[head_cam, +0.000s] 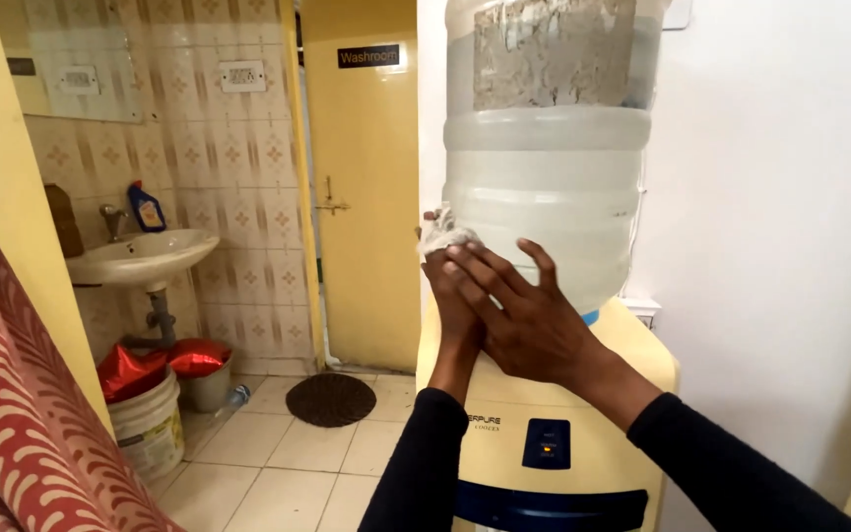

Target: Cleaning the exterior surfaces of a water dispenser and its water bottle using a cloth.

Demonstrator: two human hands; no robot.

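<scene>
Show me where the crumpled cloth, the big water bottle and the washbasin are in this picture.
crumpled cloth (443, 236): head view, on the white wad above the fingers.
water bottle (544, 187): head view, on its clear middle wall.
washbasin (140, 258): head view, on its white front rim.
</scene>
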